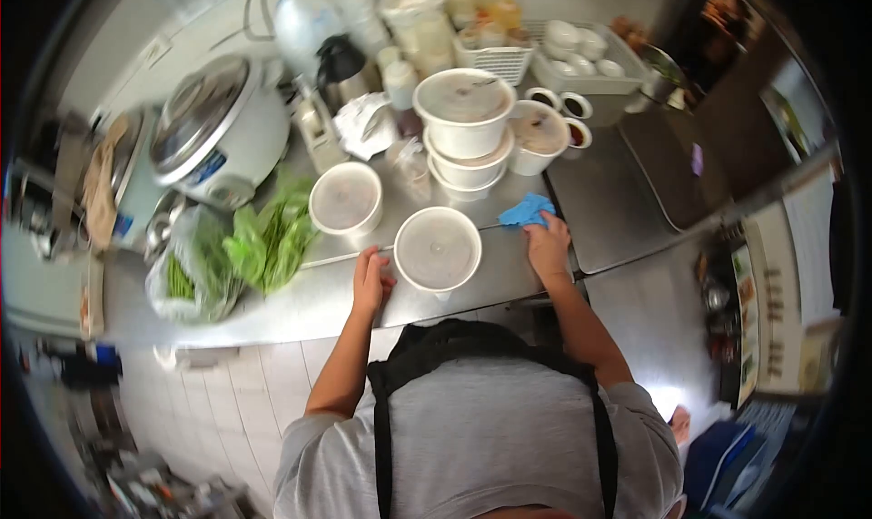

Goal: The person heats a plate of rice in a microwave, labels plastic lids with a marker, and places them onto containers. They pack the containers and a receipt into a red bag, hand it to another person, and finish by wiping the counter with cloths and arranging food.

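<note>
Grey shirt (pixel 490 419); right fingers (pixel 550 223) on cloth (pixel 523 210); cooker label (pixel 208 167) blurred.

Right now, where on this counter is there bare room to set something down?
Bare steel shows between the leafy greens and the left hand, and between the front lidded tub and the right hand at the blue cloth. Behind, it is crowded: stacked tubs, white basket, white tray.

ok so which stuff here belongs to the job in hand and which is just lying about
Likely part of it:
blue cloth at the right hand
front lidded tub beside the left hand

Probably just lying about:
leafy greens
rice cooker
black-topped flask
small cups
</note>
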Motion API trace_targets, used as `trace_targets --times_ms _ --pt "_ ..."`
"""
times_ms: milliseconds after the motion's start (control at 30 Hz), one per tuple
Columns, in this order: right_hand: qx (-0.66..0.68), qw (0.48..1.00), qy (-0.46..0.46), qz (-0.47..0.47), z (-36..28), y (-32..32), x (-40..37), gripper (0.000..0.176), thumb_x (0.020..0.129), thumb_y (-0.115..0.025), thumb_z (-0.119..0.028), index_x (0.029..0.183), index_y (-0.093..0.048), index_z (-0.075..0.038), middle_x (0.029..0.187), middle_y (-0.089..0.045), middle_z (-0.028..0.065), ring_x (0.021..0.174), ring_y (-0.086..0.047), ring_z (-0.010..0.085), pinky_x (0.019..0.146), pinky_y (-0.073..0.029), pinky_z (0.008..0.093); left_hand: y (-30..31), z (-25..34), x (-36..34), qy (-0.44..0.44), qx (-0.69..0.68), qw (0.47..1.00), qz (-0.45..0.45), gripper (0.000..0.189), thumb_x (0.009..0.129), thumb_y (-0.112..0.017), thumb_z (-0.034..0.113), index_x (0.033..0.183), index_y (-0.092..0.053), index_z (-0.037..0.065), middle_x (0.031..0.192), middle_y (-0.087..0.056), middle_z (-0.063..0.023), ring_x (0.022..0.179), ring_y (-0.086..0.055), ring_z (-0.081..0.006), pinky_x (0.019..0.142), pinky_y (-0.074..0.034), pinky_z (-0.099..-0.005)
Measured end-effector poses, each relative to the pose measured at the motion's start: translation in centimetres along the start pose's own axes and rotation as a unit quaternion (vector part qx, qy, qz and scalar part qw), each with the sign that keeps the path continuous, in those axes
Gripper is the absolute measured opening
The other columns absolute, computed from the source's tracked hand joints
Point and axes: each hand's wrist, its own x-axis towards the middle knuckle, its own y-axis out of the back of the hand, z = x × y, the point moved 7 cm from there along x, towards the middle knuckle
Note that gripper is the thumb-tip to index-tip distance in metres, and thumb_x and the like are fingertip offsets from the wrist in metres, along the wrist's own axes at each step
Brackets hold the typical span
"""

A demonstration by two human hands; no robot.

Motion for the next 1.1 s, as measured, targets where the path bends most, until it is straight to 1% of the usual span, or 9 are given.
trace_targets --times_ms 100,200,300,400,500,667,833,933,1100 --pt "0.046 0.999 0.021 0.007 0.1 0.6 0.9 0.009 0.069 -0.059 -0.019 0.078 -0.063 -0.018 0.113 -0.046 0.0090 0.105 -0.039 0.0327 0.087 -0.030 0.0419 1.5 1.9 -0.6 -0.057 -0.007 0.988 0.143 0.045 0.085 -0.045 0.027 0.121 -0.034 0.003 0.108 -0.044 -0.0145 0.070 -0.052 -0.0140 0.054 -0.043 -0.0246" --pt "0.057 0.997 0.040 0.024 -1.2 2.5 0.9 0.018 0.066 -0.063 -0.020 0.084 -0.062 -0.016 0.112 -0.045 0.0111 0.105 -0.039 0.0320 0.088 -0.030 0.0410 4.9 7.3 -0.9 -0.238 0.213 0.887 0.334 0.050 0.080 -0.052 0.024 0.121 -0.035 0.002 0.114 -0.040 -0.0190 0.092 -0.047 -0.0241 0.074 -0.042 -0.0351" --pt "0.098 0.990 0.088 0.060 -5.3 5.8 2.4 0.028 0.065 -0.064 -0.021 0.091 -0.059 -0.011 0.112 -0.044 0.0138 0.104 -0.040 0.0324 0.087 -0.030 0.0410 4.5 12.6 1.0 -0.326 0.441 0.778 0.305 0.053 0.077 -0.055 0.025 0.122 -0.037 0.005 0.118 -0.038 -0.0224 0.107 -0.037 -0.0350 0.090 -0.030 -0.0444" --pt "0.242 0.959 0.149 0.022 -10.1 6.7 4.4 0.029 0.069 -0.062 -0.017 0.095 -0.057 -0.005 0.108 -0.046 0.0155 0.098 -0.045 0.0317 0.084 -0.035 0.0389 3.5 13.9 4.7 -0.320 0.535 0.752 0.211 0.053 0.077 -0.053 0.034 0.123 -0.039 0.010 0.124 -0.034 -0.0235 0.116 -0.028 -0.0412 0.094 -0.024 -0.0486" --pt "0.330 0.926 0.179 -0.046 -14.5 5.7 6.2 0.024 0.074 -0.057 -0.011 0.096 -0.056 -0.003 0.097 -0.051 0.0146 0.086 -0.051 0.0290 0.076 -0.041 0.0341 2.9 12.1 7.6 -0.244 0.647 0.712 0.121 0.054 0.079 -0.047 0.043 0.125 -0.039 0.015 0.130 -0.029 -0.0228 0.121 -0.021 -0.0424 0.095 -0.022 -0.0514" --pt "0.384 0.903 0.152 -0.118 -19.3 2.2 7.8 0.019 0.077 -0.054 -0.007 0.095 -0.056 -0.001 0.080 -0.057 0.0101 0.070 -0.055 0.0210 0.064 -0.043 0.0279 3.4 10.8 7.8 -0.210 0.626 0.747 0.079 0.062 0.079 -0.043 0.050 0.127 -0.036 0.012 0.132 -0.026 -0.0230 0.122 -0.019 -0.0428 0.094 -0.022 -0.0530" --pt "0.467 0.861 0.001 -0.203 -25.9 -3.9 13.2 0.021 0.080 -0.053 -0.016 0.092 -0.058 0.000 0.076 -0.059 0.0082 0.069 -0.054 0.0133 0.063 -0.042 0.0260 4.4 12.2 3.7 -0.211 0.669 0.710 0.059 0.063 0.079 -0.044 0.050 0.128 -0.034 0.012 0.127 -0.032 -0.0226 0.114 -0.030 -0.0409 0.088 -0.028 -0.0504" --pt "0.459 0.853 -0.090 -0.231 -29.3 -11.0 17.4 0.032 0.079 -0.055 -0.027 0.091 -0.058 0.003 0.075 -0.060 0.0097 0.071 -0.054 0.0136 0.065 -0.042 0.0258 6.1 13.1 1.7 -0.224 0.649 0.727 0.015 0.060 0.078 -0.047 0.048 0.125 -0.038 0.011 0.121 -0.037 -0.0209 0.106 -0.036 -0.0371 0.084 -0.030 -0.0478" --pt "0.337 0.893 -0.129 -0.268 -31.7 -24.0 21.6 0.046 0.078 -0.052 -0.039 0.087 -0.059 0.005 0.081 -0.060 0.0127 0.070 -0.056 0.0186 0.063 -0.042 0.0303 9.7 15.5 3.7 -0.224 0.518 0.825 -0.004 0.048 0.076 -0.053 0.039 0.113 -0.050 0.009 0.111 -0.045 -0.0186 0.098 -0.041 -0.0336 0.082 -0.032 -0.0424"
